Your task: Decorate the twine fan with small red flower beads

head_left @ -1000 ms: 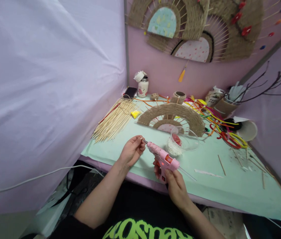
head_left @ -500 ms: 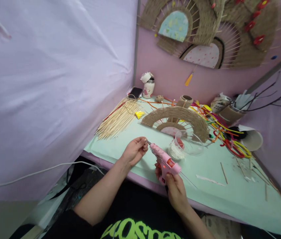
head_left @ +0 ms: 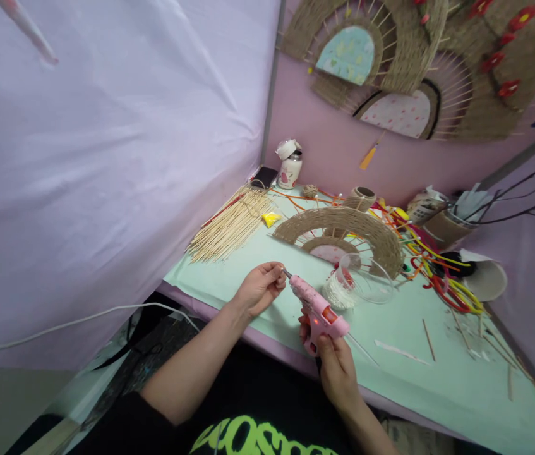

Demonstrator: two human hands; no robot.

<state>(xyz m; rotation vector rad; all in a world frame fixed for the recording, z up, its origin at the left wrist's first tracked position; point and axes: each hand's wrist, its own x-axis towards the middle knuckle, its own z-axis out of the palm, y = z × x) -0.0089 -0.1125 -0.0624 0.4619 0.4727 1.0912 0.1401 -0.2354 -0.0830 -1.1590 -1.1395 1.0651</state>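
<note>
My right hand [head_left: 331, 360] is wrapped round the handle of a pink hot glue gun [head_left: 317, 306], whose small red light is lit. A clear glue stick [head_left: 364, 349] pokes out of its rear. The gun's nozzle points up and left to the fingertips of my left hand [head_left: 263, 287]. Those fingertips are pinched together on something too small to make out. Just beyond the gun sits a round clear tub [head_left: 338, 294] of white beads or string with something red, its transparent lid beside it. Behind lies a woven twine fan [head_left: 343, 221] with a pink patterned centre.
Thin wooden sticks [head_left: 232, 224] are spread at the back left, near a white bottle [head_left: 290, 169]. Coloured pipe cleaners [head_left: 451, 284] and a pot with branches [head_left: 447, 224] stand at the right. A white cable [head_left: 82, 322] crosses at left.
The whole view has shifted slightly, so the scene sits a little further right and lower. Both hands keep nearly the same pose, with the nozzle still at my left fingertips.
</note>
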